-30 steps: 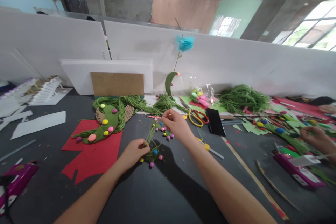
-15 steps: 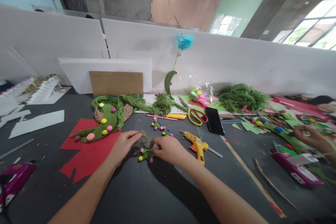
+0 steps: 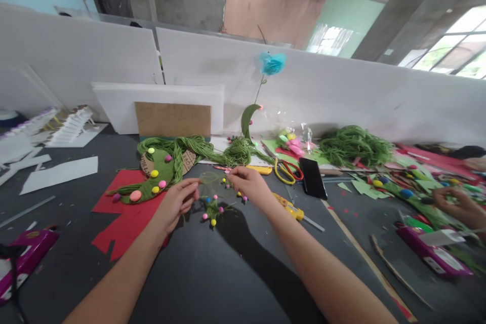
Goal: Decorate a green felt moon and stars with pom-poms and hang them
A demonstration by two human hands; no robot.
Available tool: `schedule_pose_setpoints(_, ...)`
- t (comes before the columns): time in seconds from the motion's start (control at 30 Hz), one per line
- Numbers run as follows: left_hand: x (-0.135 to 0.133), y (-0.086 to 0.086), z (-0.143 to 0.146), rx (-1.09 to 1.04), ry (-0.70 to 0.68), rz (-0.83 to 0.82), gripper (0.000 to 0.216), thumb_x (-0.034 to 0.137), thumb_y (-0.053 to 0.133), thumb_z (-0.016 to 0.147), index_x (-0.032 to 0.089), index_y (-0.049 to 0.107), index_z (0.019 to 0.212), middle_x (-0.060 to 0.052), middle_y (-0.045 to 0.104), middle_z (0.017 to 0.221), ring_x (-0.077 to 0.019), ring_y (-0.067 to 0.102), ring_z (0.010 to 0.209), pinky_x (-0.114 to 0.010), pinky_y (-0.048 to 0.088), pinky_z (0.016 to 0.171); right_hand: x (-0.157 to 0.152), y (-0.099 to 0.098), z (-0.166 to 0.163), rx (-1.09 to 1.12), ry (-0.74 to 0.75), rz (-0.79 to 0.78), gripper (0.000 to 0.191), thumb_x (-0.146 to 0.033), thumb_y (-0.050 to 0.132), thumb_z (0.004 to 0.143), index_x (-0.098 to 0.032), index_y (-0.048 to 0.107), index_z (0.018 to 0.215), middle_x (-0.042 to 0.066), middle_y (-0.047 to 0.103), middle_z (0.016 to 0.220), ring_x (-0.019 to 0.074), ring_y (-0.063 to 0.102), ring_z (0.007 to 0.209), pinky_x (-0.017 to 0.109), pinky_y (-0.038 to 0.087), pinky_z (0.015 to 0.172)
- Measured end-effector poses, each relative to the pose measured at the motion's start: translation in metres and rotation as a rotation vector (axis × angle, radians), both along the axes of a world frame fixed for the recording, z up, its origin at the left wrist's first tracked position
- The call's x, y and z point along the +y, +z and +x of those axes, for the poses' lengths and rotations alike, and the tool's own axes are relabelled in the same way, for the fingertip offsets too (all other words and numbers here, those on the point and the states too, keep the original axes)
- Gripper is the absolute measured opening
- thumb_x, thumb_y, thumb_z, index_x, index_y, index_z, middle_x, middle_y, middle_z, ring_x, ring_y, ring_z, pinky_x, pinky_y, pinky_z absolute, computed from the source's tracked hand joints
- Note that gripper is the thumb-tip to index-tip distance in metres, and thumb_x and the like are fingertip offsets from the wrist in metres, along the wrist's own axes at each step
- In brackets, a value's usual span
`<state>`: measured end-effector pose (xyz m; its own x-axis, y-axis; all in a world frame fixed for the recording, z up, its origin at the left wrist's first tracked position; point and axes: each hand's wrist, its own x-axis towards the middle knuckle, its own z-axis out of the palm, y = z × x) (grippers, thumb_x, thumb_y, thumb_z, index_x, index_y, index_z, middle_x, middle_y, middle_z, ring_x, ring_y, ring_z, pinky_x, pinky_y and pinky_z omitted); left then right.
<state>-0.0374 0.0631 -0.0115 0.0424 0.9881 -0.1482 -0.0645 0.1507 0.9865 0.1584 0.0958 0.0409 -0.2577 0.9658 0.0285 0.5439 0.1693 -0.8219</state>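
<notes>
My left hand and my right hand hold between them a thin bundle of green strings, each pinching one end, lifted a little above the dark table. Below the strings hangs a small green sprig with pink and yellow pompoms. Loose pompoms lie just past my right hand. A yellow glue gun rests beside my right wrist.
A green felt piece dotted with pompoms lies on red paper. Scissors, a black phone and heaps of green string sit further back. Another person's hand works at the right. White foam boards lean at the wall.
My hands have risen from the table and moved apart, stretching the green strings between them. The pompom sprig has lifted with them. The view has shifted slightly.
</notes>
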Motion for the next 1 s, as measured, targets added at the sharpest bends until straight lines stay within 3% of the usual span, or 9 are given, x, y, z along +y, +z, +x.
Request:
schedule_pose_setpoints(0.1, 0.007, -0.009, -0.003, 0.126, 0.108, 0.044, 0.044, 0.040, 0.056, 0.068, 0.015, 0.057, 0.105, 0.004, 0.054, 0.064, -0.0050, 0.032, 0.039, -0.019, 0.023, 0.039, 0.015, 0.008, -0.002, 0.180, -0.066, -0.011, 0.017, -0.033, 0.050, 0.074, -0.019, 0.050, 0.065, -0.008, 0.040, 0.045, 0.0069, 0.033, 0.037, 0.020, 0.028, 0.039)
schedule_pose_setpoints(0.2, 0.016, -0.019, -0.011, 0.281, 0.245, 0.113, 0.036, 0.029, 0.057, 0.063, 0.016, 0.060, 0.096, -0.001, 0.058, 0.077, -0.0123, 0.052, 0.062, -0.024, 0.040, 0.057, 0.025, 0.016, -0.006, 0.333, -0.115, 0.023, 0.015, -0.032, 0.052, 0.071, -0.019, 0.049, 0.063, -0.008, 0.040, 0.044, 0.0068, 0.035, 0.037, 0.020, 0.031, 0.040)
schedule_pose_setpoints(0.3, 0.021, -0.023, -0.020, 0.425, 0.313, 0.169, 0.028, 0.022, 0.055, 0.060, 0.018, 0.062, 0.087, -0.003, 0.060, 0.085, -0.0183, 0.056, 0.080, -0.031, 0.043, 0.075, 0.035, 0.029, -0.013, 0.447, -0.127, 0.072, 0.016, -0.033, 0.053, 0.071, -0.019, 0.049, 0.066, -0.007, 0.046, 0.047, 0.0077, 0.043, 0.042, 0.021, 0.038, 0.045)
schedule_pose_setpoints(0.4, 0.020, -0.023, -0.023, 0.511, 0.286, 0.199, 0.022, 0.022, 0.053, 0.062, 0.020, 0.063, 0.081, -0.003, 0.063, 0.084, -0.0198, 0.057, 0.081, -0.033, 0.043, 0.078, 0.050, 0.040, -0.024, 0.492, -0.103, 0.102, 0.015, -0.033, 0.053, 0.074, -0.019, 0.049, 0.071, -0.007, 0.050, 0.051, 0.0078, 0.049, 0.047, 0.021, 0.045, 0.051)
schedule_pose_setpoints(0.5, 0.018, -0.022, -0.020, 0.546, 0.232, 0.210, 0.019, 0.026, 0.051, 0.067, 0.020, 0.063, 0.081, -0.003, 0.066, 0.082, -0.0194, 0.058, 0.077, -0.033, 0.044, 0.076, 0.068, 0.039, -0.039, 0.437, -0.048, 0.073, 0.009, -0.025, 0.052, 0.075, -0.019, 0.050, 0.069, -0.007, 0.050, 0.050, 0.0071, 0.050, 0.045, 0.020, 0.046, 0.050)
schedule_pose_setpoints(0.7, 0.017, -0.023, -0.015, 0.574, 0.182, 0.207, 0.018, 0.027, 0.049, 0.070, 0.019, 0.062, 0.079, -0.002, 0.067, 0.080, -0.0185, 0.059, 0.075, -0.030, 0.045, 0.070, 0.089, 0.013, -0.052, 0.149, 0.092, -0.028, 0.013, -0.013, 0.054, 0.072, -0.016, 0.056, 0.060, -0.006, 0.048, 0.039, 0.0080, 0.050, 0.038, 0.018, 0.043, 0.042)
schedule_pose_setpoints(1.0, 0.015, -0.028, -0.011, 0.645, 0.093, 0.200, 0.019, 0.026, 0.047, 0.072, 0.019, 0.063, 0.080, -0.002, 0.068, 0.083, -0.0176, 0.058, 0.071, -0.030, 0.044, 0.069, 0.087, 0.023, -0.057, -0.199, 0.222, 0.177, 0.016, -0.019, 0.051, 0.079, -0.015, 0.066, 0.084, -0.001, 0.063, 0.062, 0.0093, 0.056, 0.053, 0.019, 0.042, 0.053)
